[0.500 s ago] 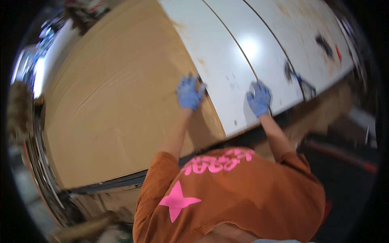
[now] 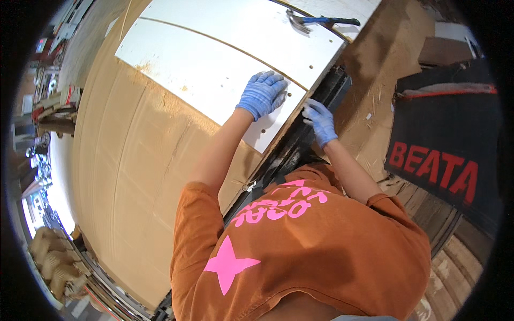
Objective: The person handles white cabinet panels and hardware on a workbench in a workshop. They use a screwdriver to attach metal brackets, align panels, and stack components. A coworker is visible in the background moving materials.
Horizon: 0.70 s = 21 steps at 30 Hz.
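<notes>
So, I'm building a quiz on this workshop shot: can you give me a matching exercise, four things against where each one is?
Things:
1. left hand
2. right hand
3. hammer
4. cardboard sheet

Places:
A. at the far end of the white panels
B. flat on top of the white panel
C. under the white panels, spread out to the left
D. at the panel's right edge, by the black rail

Pairs: 1-B, 2-D, 3-A, 4-C
</notes>
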Tool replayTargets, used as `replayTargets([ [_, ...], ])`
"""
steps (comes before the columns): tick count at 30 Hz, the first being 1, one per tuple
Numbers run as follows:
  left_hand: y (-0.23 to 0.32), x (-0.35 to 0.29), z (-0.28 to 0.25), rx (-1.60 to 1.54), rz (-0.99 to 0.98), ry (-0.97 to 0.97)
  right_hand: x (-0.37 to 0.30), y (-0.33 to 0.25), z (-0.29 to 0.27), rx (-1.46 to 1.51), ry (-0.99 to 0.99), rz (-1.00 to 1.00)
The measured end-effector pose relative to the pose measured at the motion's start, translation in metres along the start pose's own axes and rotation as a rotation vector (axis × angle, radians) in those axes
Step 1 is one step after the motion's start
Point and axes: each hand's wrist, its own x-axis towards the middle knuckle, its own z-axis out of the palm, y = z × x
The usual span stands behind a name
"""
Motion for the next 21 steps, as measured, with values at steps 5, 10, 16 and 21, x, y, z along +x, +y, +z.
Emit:
replayTargets([
  [5, 0.005, 0.038, 0.004, -0.021, 0.051, -0.134, -0.002, -0.022, 0.03, 0.177, 0.094, 0.185],
  [10, 0.019, 0.055, -0.004, -0.032, -0.014, -0.298, 0.002, -0.027, 0.046, 0.06, 0.112, 0.15],
  [16, 0.025, 0.064, 0.004, 0.063, -0.024, -0.295, 0.023, 0.014, 0.054, -0.118, 0.157, -0.01],
  [21, 0.022, 0.06, 0.004, 0.045, -0.08, -0.383, -0.002, -0.007, 0.062, 0.063, 0.114, -0.114],
])
